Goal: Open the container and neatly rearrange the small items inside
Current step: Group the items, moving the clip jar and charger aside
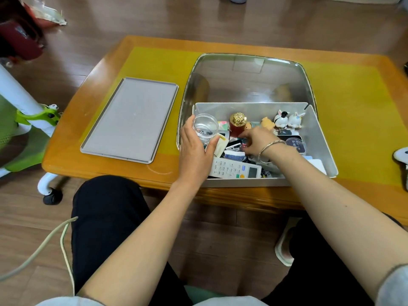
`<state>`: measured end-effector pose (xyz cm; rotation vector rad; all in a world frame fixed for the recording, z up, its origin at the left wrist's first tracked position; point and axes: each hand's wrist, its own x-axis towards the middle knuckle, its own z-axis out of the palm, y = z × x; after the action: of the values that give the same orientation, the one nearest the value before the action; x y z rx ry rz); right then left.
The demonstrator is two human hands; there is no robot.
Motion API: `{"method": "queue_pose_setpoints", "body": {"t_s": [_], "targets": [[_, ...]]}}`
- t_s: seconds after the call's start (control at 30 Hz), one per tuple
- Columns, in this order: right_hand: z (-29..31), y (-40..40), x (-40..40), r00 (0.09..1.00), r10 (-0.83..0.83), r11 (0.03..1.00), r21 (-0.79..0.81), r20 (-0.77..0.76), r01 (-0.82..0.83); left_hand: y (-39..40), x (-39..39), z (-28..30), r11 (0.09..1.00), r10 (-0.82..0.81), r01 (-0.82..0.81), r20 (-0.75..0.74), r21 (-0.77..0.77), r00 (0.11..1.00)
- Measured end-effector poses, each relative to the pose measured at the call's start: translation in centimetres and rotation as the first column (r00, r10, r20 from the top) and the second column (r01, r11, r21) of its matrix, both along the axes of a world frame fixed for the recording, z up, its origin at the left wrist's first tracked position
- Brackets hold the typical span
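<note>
While gripping a clear glass jar (205,128) at the left inner edge of the white container (318,138), centre right of frame: left hand (194,149), fingers wrapped round it. Right hand (257,141) down among the jumbled small items, fingers curled; whether pinching anything, cannot tell. White remote (235,170) along the near wall. Grey lid (130,119) flat on the table (364,107), left of centre.

Even soft daylight; glare on clear lid (249,80); wide-angle edge bending; top-left corner blurred.
</note>
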<state>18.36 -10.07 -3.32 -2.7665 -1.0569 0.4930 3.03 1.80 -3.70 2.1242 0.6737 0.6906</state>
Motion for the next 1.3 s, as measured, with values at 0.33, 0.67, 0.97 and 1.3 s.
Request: {"method": "queue_pose_setpoints", "body": {"t_s": [0.33, 0.67, 0.97, 1.3], "targets": [[-0.5, -0.5, -0.9, 0.987, -0.155, 0.967, 0.197, -0.032, 0.159, 0.1, 0.0, -0.2, 1.000, -0.011, 0.011, -0.003, 0.010, 1.000], [0.9, -2.6, -0.5, 0.915, -0.297, 0.662, 0.632, -0.271, 0.402, 0.0, 0.0, -0.1, 1.000, -0.015, 0.015, -0.002, 0.003, 1.000], [1.2, -3.5, 0.2, 0.920, -0.271, 0.722, 0.572, -0.283, 0.389, 0.0, 0.1, -0.1, 1.000, -0.017, 0.017, -0.021, 0.003, 1.000], [0.4, -2.5, 1.9, 0.939, -0.331, 0.903, 0.256, -0.094, 0.344, -0.1, -0.1, 0.2, 1.000, -0.016, 0.016, -0.022, -0.009, 1.000]]}}
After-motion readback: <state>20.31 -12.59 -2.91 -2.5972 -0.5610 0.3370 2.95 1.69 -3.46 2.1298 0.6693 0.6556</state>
